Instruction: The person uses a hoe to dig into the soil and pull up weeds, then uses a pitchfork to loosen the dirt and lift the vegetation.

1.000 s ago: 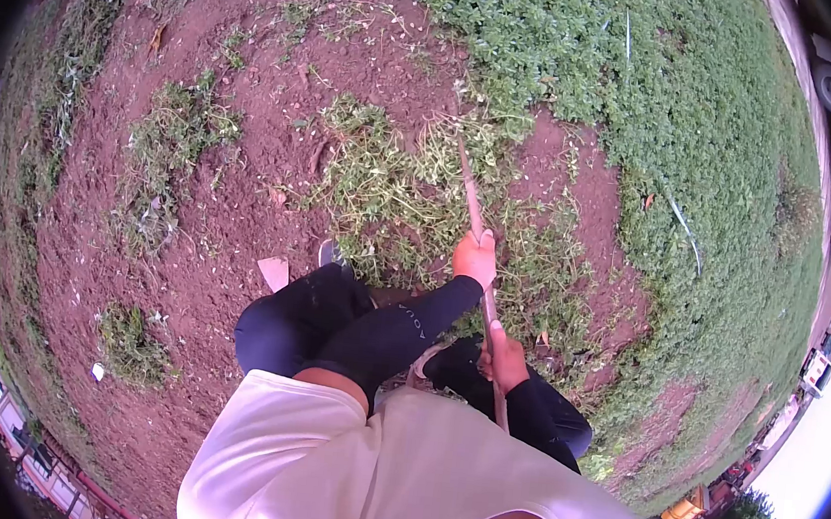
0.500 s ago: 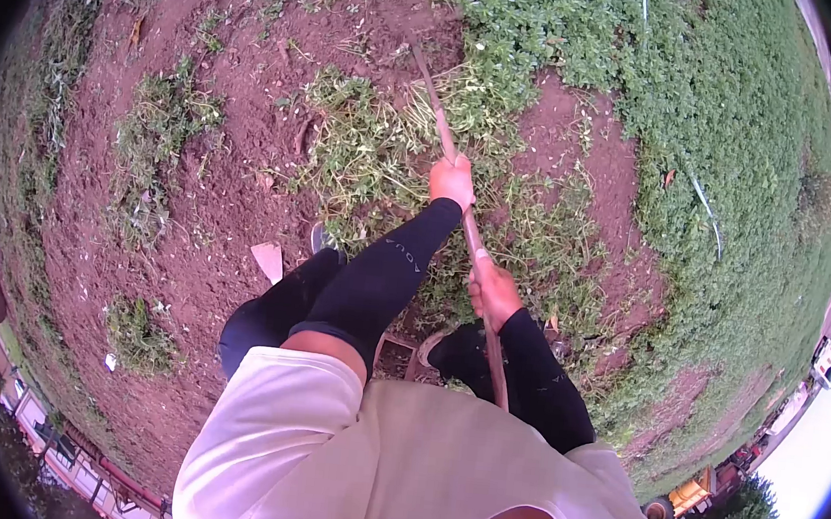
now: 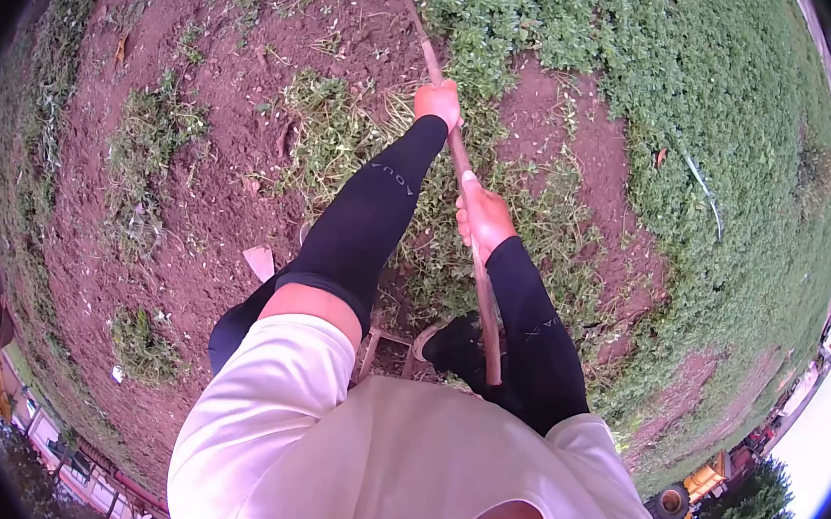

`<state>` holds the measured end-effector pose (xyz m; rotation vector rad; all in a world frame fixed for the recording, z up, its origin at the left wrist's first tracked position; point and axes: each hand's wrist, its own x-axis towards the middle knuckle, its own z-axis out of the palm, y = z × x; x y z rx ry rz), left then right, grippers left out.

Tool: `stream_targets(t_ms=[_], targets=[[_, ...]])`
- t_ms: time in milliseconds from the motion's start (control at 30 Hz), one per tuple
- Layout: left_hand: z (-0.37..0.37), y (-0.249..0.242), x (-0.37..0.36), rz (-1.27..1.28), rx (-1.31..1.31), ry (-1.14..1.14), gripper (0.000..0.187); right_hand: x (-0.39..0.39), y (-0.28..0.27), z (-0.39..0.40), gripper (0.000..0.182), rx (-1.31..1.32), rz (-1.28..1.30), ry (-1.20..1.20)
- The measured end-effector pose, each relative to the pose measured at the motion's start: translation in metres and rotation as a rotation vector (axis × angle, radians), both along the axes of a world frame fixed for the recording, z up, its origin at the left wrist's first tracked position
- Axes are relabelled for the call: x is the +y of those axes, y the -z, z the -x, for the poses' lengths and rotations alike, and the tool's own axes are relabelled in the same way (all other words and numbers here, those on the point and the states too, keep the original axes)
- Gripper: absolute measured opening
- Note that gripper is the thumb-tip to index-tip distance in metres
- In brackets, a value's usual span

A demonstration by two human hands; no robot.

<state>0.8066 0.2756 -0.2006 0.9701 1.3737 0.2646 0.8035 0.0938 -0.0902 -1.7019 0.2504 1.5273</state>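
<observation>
A long wooden tool handle runs from near my waist out towards the bare soil ahead. My left hand is wrapped around its farther part, with the arm stretched out. Closer to my body, my right hand is closed around the same handle. The tool's head cannot be made out at the far end. Pulled, wilted-looking green plants lie beneath and beside the handle. A dense patch of low green plants grows ahead and to the right.
Brown soil with scattered plant clumps spreads to the left. A pale flat piece lies by my left leg. Between my legs is a small wooden frame. Yellow machinery stands at the right edge, and a pale strip crosses the plants.
Both hands have moved forward, away from my body, carrying the handle with them. Its far end now reaches farther over the soil, and its near end shows at my waist.
</observation>
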Motion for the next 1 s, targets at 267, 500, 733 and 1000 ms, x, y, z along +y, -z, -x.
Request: stream_targets(t_ms=[267,500,733,1000], targets=[[0.040,0.032,-0.225,-0.076,0.224,0.238,0.036,-0.172,-0.052,0.054,0.054,0.215,0.272,0.115],[0.081,-0.062,-0.302,0.298,0.006,0.139,0.032,-0.242,-0.130,0.102,0.053,0.052,0.398,0.061],[0.040,-0.038,-0.083,0.082,-0.151,-0.179,0.027,-0.078,-0.055,0.038,0.051,-0.091,0.072,-0.123],[-0.037,-0.002,-0.072,0.069,0.061,0.048,0.036,-0.073,0.000,-0.031,0.047,0.052,0.056,0.025]])
